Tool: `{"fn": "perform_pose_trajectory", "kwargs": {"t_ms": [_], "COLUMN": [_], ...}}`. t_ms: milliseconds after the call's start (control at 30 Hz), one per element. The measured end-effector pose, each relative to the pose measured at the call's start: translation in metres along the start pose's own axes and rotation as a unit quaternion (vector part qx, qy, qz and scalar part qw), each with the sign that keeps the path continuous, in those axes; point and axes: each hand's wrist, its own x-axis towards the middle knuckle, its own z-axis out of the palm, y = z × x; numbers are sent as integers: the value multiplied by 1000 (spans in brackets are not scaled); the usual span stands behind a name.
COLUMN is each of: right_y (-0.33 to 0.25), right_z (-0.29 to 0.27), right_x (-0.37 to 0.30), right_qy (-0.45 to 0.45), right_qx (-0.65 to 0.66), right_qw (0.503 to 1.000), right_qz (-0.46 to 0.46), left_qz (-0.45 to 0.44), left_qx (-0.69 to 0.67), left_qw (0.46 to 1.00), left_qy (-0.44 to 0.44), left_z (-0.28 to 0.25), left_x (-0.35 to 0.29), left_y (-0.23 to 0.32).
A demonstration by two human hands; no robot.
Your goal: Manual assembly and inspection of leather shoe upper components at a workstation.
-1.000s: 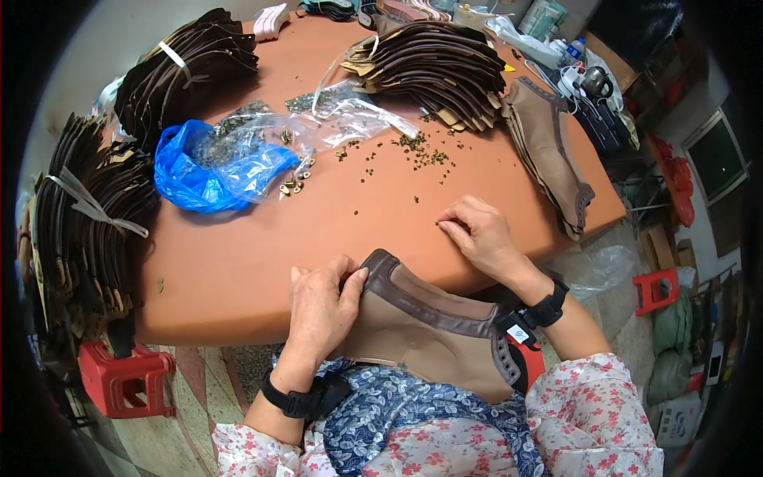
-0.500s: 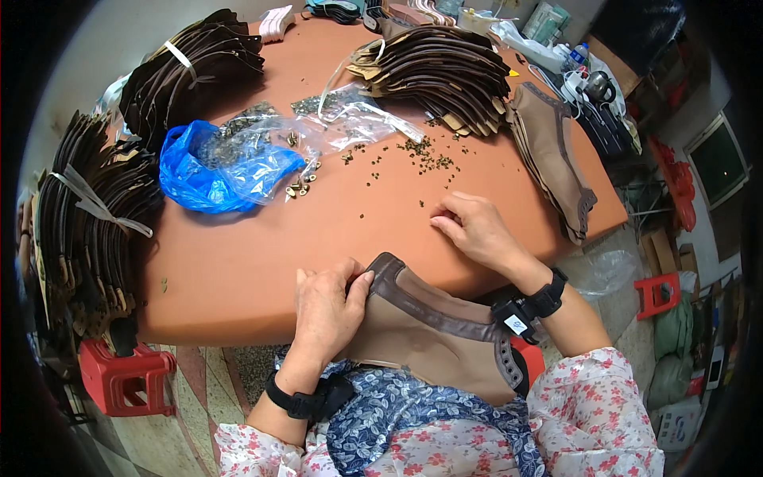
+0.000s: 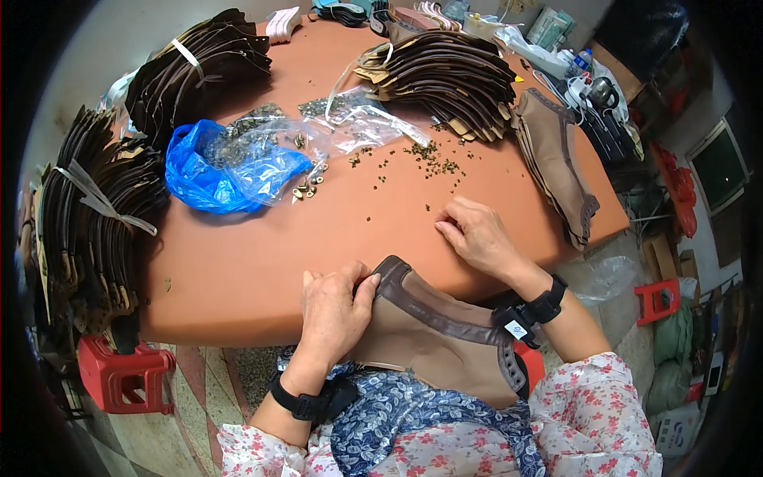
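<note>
A brown shoe upper point(image 3: 433, 342) with a darker trim and a row of eyelet holes at its right end lies over my lap against the near table edge. Its upper left corner is pinched between the thumb and fingers of my left hand point(image 3: 338, 314). Above the table's front part, my right hand point(image 3: 481, 238) is closed, thumb pressed to the curled fingers; whatever they hold is hidden. Just beyond it are scattered small dark brass-coloured metal pieces point(image 3: 437, 163). A few lie singly nearer to me.
A blue plastic bag point(image 3: 191, 175) and clear bags of metal fittings point(image 3: 350, 111) lie mid-table. Tied stacks of dark uppers point(image 3: 103, 215) stand left, another stack point(image 3: 445, 79) at the back. More brown uppers point(image 3: 552, 151) lie at the right edge. Red stools point(image 3: 127, 374) stand on the floor.
The view has shifted slightly. Both hands keep nearly the same pose, the left still on the shoe upper and the right still closed over the table.
</note>
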Motion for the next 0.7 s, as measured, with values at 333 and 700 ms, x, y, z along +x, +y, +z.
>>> {"fn": "perform_pose_trajectory", "kwargs": {"t_ms": [333, 700], "right_y": [12, 24], "right_z": [-29, -19], "right_x": [16, -8], "right_qy": [-151, 0], "right_qx": [3, 121], "right_qw": [987, 987], "right_qz": [51, 104], "left_qz": [-11, -9], "left_qx": [1, -2], "left_qw": [1000, 1000], "left_qy": [-13, -9], "left_z": [-1, 1], "left_x": [0, 0], "left_y": [2, 2]}}
